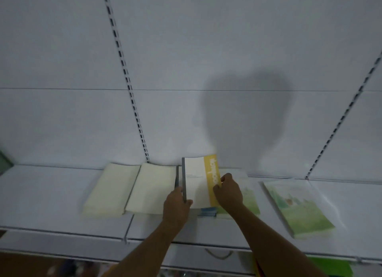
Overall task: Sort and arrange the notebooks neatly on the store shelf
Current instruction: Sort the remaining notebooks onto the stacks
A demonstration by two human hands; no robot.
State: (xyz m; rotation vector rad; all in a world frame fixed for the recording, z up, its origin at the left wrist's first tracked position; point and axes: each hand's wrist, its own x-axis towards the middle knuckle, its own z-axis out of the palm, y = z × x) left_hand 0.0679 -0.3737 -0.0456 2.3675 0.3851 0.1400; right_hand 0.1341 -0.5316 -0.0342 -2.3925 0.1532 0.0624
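Head view: at centre frame, your left hand (177, 204) grips the grey spine of the yellow notebook (199, 182), fingers curled round its lower left edge. Your right hand (228, 191) pinches its yellow right edge. The notebook sits over a blue stack (207, 212) on the shelf (51, 194). Two cream stacks (132, 189) lie left of it, touching each other. Green notebooks (297, 208) lie at right, one partly under your right hand.
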